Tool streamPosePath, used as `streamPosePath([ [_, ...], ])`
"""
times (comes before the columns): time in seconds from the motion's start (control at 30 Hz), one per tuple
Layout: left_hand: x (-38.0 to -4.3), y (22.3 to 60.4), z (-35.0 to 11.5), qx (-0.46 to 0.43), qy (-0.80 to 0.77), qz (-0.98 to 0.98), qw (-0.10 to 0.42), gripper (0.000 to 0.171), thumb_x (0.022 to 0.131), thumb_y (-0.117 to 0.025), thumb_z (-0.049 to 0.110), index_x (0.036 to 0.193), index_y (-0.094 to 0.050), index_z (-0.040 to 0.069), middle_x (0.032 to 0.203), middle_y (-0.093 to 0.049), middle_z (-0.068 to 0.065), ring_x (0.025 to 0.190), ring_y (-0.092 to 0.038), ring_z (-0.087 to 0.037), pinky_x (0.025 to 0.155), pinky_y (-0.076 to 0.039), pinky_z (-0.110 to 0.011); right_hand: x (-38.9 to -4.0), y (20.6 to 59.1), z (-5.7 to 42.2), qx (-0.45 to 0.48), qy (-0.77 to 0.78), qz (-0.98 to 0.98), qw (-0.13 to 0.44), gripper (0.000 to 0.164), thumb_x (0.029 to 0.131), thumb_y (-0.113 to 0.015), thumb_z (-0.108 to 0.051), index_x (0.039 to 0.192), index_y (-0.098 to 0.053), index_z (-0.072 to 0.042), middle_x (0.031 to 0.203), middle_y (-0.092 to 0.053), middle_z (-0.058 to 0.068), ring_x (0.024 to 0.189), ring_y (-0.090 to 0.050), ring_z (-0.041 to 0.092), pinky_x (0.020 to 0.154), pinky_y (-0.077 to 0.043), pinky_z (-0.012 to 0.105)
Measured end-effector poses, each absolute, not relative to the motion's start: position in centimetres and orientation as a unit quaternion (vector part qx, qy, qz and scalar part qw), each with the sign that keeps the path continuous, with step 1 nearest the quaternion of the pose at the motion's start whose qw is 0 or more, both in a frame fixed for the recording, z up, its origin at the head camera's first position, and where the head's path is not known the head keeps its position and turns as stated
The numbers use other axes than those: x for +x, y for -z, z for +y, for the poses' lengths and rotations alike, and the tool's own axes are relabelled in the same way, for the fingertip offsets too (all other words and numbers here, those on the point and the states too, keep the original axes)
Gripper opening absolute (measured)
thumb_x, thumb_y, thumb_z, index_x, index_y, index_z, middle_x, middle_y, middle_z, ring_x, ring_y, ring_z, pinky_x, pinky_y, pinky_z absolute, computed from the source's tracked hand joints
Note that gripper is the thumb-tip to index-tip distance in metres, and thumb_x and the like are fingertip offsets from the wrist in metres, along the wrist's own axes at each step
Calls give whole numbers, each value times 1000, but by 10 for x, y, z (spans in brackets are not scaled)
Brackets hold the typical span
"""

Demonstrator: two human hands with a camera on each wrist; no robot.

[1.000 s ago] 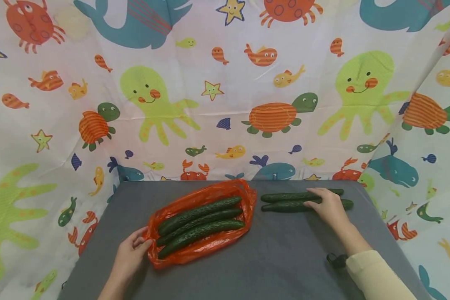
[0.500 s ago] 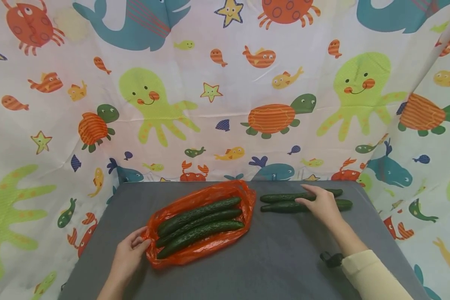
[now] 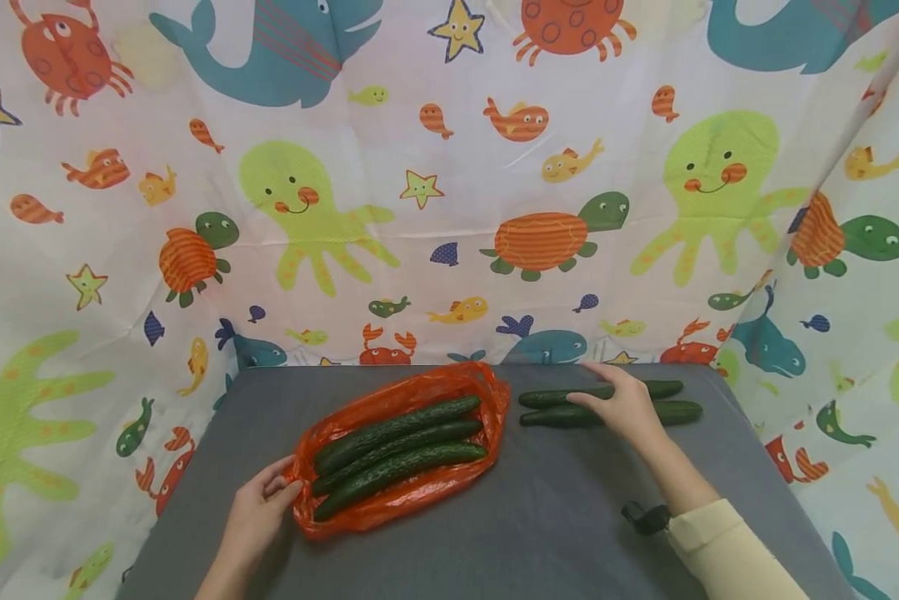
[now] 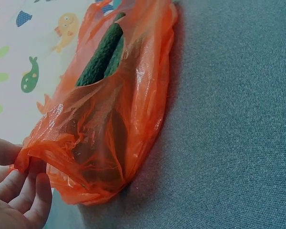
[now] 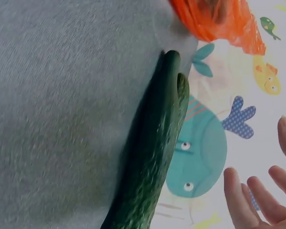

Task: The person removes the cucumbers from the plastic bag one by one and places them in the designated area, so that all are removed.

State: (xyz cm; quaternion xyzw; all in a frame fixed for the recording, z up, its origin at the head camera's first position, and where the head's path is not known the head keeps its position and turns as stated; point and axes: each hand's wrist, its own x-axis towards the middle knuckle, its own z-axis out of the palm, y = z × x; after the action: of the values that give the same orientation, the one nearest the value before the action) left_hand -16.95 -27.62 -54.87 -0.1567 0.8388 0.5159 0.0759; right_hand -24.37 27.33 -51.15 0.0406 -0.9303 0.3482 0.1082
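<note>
Pinching the gathered left end of a thin orange plastic bag (image 3: 419,493) between thumb and curled fingers, the left hand (image 3: 257,506) has a light, floppy, probably slippery thing to manage; the film would likely tear if yanked, so a bunched fold at the edge, as here, seems the best hold. The bag looks shiny, crinkled and half see-through, lying slantwise on the grey table (image 3: 531,533) with its opening upward. Inside it, three cucumbers (image 3: 407,448) lie side by side; they should be firm and moderately heavy, apt to snap if bent, and best taken round the middle. They are long, dark green, bumpy and slightly curved. Right of the bag, near the table's far edge, two more cucumbers (image 3: 561,416) lie close together, straighter, likely just as stiff and prone to roll. Over their middle hangs the right hand (image 3: 627,408), thumb and fingers spread apart, holding nothing.
</note>
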Motion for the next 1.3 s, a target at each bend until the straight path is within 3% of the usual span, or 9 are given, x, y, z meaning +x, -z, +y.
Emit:
streamPosePath([
  [0.1, -170, 549, -275, -159, -526, 832, 78, 48, 101, -64, 24, 145, -52, 13, 91, -61, -5, 68, -50, -15, 54, -41, -32, -244, 511, 267, 37, -361, -925, 112, 70, 81, -85, -41, 139, -61, -11, 131, -65, 19, 125, -57, 41, 101, -43, 61],
  [0.73, -169, 551, -274, -149, -521, 836, 82, 48, 102, -62, 18, 147, -49, 9, 93, -68, -6, 84, -63, -14, 68, -48, -32, -245, 493, 229, 87, -406, -903, 113, 68, 80, -84, -42, 139, -63, -15, 132, -66, 13, 120, -62, 33, 100, -46, 58],
  [1.03, -171, 556, -279, -136, -526, 837, 73, 47, 101, -63, 20, 146, -52, 11, 93, -61, -6, 74, -54, -14, 57, -43, -30, -244, 485, 212, 91, -421, -896, 109, 68, 80, -85, -42, 139, -63, -16, 132, -67, 10, 121, -62, 32, 100, -47, 58],
  [1.3, -171, 555, -279, -138, -523, 838, 72, 47, 101, -63, 20, 146, -52, 12, 97, -62, -8, 77, -57, -14, 59, -44, -29, -246, 484, 195, 93, -448, -882, 109, 66, 79, -86, -39, 138, -63, -19, 132, -67, 8, 119, -64, 31, 93, -52, 54],
])
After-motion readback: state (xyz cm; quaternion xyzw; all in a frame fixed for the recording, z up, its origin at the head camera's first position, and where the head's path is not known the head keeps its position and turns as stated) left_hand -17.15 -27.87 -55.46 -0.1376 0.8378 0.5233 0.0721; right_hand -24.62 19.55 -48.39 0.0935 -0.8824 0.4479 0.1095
